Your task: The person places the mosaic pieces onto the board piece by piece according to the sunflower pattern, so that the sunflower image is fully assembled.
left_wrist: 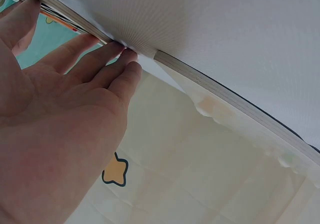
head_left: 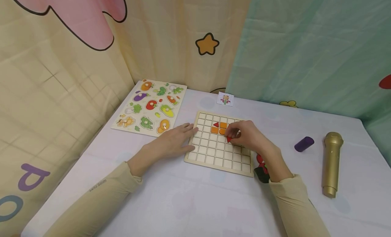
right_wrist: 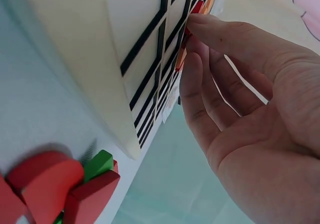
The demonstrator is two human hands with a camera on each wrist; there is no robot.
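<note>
A wooden grid board (head_left: 210, 159) lies on the table in the head view, marked off in pale squares. On its upper cells sit a red triangle (head_left: 216, 124) and several orange pieces (head_left: 223, 125). My right hand (head_left: 248, 138) pinches another red triangular piece (head_left: 228, 139) between thumb and fingers, just below the orange ones. In the right wrist view the thumb presses on red at the board's surface. My left hand (head_left: 171, 142) lies at the board's left edge, fingers extended and fingertips on the rim. From the left wrist, its palm and fingers (left_wrist: 95, 64) show along the board's side.
Loose red, green and dark blocks (right_wrist: 55, 184) lie beside the board, partly under my right wrist. A vegetable knob puzzle (head_left: 128, 128) is at the back left. A small pattern card (head_left: 225, 99) lies behind the board. Rightward are a purple cylinder (head_left: 304, 144) and a gold microphone (head_left: 332, 165).
</note>
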